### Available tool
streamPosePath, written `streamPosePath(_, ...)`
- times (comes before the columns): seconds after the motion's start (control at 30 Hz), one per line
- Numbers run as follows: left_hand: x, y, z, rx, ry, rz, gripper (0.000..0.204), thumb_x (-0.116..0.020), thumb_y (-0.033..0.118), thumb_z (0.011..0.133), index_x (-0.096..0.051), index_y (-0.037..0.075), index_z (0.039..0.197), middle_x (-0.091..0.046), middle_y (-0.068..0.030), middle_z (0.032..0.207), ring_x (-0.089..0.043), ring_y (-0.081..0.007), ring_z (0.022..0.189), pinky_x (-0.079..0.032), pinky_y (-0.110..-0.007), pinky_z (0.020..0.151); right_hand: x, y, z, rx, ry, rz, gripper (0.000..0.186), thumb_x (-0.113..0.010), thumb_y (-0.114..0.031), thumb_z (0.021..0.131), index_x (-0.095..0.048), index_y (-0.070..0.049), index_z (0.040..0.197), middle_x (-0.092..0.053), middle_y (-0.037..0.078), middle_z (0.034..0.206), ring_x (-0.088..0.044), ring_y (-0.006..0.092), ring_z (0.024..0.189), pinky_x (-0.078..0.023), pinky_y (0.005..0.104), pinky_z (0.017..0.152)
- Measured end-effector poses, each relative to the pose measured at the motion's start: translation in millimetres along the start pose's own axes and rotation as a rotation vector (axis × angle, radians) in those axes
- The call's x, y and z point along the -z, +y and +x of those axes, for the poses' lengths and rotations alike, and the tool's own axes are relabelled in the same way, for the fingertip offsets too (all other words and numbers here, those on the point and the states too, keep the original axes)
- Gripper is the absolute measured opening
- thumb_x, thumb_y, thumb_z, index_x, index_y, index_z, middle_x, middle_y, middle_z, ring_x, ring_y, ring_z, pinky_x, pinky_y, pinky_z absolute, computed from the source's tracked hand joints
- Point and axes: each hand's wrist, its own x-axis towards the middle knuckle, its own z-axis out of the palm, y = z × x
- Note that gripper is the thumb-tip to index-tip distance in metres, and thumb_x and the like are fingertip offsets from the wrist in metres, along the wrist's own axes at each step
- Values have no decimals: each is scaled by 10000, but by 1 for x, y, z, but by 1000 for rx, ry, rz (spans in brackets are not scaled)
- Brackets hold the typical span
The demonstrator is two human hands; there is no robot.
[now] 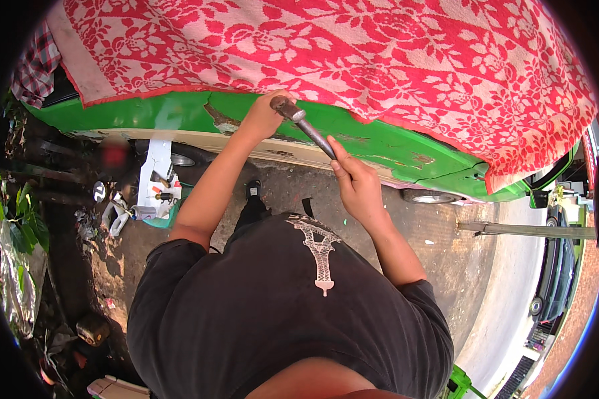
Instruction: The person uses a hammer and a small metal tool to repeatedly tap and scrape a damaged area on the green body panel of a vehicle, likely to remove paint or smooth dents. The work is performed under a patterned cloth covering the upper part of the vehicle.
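Observation:
A hammer (pixel 315 137) with a rusty head and dark metal handle is gripped near the handle's end by my right hand (pixel 359 187). Its head overlaps my left hand (pixel 263 118), which is closed against the side of a green car (pixel 180 110). Whatever the left fingers may hold is hidden behind them and the hammer head. Beside that hand, the car's paint is broken, with a bare brownish patch (pixel 222 120). A red and pink flowered blanket (pixel 299 50) drapes over the car's upper part, its hem just above both hands.
On the left, a white panel-like piece (pixel 154 176) with tools on it stands over a teal container (pixel 163 219). Leafy plants (pixel 25 223) and clutter lie further left. A pole (pixel 532 230) juts in from the right, before a parked dark car (pixel 558 276).

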Motion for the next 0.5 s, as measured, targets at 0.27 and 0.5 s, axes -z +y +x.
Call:
streamPosePath(0.27,10,-10,21,139,-30,26,127,-597,132,949,-637,16,983,-646,-41,822,-563,-122,769,-476,-318,717,11,-14,28,-147,2,54,391,-580,-132,986,-567,-93,1375,-589,141,753,-436,144,602,-439,299,605)
streamPosePath(0.5,15,-15,31,79,-107,65,164,-598,152,953,-614,17,1044,-635,-34,826,-556,-112,756,-481,-312,700,8,-1,30,-119,34,88,394,-585,-138,984,-568,-111,1376,-529,129,705,-425,130,603,-436,282,612)
